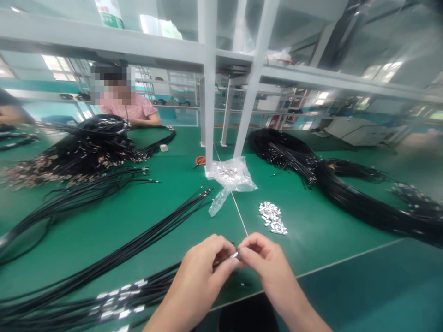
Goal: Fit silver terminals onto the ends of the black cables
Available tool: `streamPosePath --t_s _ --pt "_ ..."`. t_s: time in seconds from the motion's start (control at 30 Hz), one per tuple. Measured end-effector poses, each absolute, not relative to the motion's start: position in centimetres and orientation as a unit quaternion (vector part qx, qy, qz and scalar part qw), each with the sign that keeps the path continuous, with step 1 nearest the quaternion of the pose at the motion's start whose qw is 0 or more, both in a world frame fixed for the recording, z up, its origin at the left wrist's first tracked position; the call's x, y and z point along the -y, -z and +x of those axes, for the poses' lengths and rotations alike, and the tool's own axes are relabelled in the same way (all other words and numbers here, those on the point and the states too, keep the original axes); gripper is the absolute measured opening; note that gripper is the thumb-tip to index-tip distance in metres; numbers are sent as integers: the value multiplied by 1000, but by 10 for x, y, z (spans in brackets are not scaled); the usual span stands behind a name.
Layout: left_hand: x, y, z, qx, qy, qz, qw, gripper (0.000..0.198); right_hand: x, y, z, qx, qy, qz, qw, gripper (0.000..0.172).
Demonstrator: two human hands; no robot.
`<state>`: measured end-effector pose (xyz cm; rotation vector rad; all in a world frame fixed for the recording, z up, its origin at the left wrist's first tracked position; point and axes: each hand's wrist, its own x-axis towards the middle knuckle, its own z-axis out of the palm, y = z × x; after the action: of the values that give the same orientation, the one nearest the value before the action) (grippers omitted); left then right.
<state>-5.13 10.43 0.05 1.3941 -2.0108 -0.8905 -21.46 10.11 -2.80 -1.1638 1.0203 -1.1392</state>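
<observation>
My left hand [204, 267] and my right hand [268, 263] meet near the front edge of the green table. Between their fingertips sits a small silver metal sleeve [234, 255], pinched from both sides. My left fingers also seem closed round a black cable end, mostly hidden by the hand. Beyond my right hand lies a loose pile of similar silver sleeves [272, 216]. Left of my hands, black cables [138, 244] stretch across the table. A nearer bundle of black cables carries several silver sleeves [119, 297] along its length.
A clear plastic bag [230, 174] of metal parts lies by the white shelf post [209, 92]. Orange-handled pliers [200, 160] are beside it. Coiled black cables [100, 138] heap at left; another large coil [346, 198] lies right. A person [138, 106] sits across the table [187, 175].
</observation>
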Motion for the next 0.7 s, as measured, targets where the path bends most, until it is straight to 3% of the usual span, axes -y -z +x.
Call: streamPosePath --t_s 0.2,0.37,0.43,0.5,0.6,0.7 --pt "-103 -6 -24 783 177 589 94 8 -108 15 -208 -486 473 -550 488 16" --pt "-105 1 -38 807 210 526 164 20 -109 5 -219 -444 449 -615 472 13" --pt "-105 2 -46 804 213 521 192 26 -93 12 -240 -483 409 -664 398 17" --pt "-106 1 -49 795 199 528 225 25 -69 27 -267 -584 324 -714 212 18" --pt "-107 -3 -47 797 197 521 234 24 -29 51 -300 -619 249 -731 143 15" --pt "-107 -5 -44 804 201 510 229 24 -4 64 -314 -615 214 -746 138 17"
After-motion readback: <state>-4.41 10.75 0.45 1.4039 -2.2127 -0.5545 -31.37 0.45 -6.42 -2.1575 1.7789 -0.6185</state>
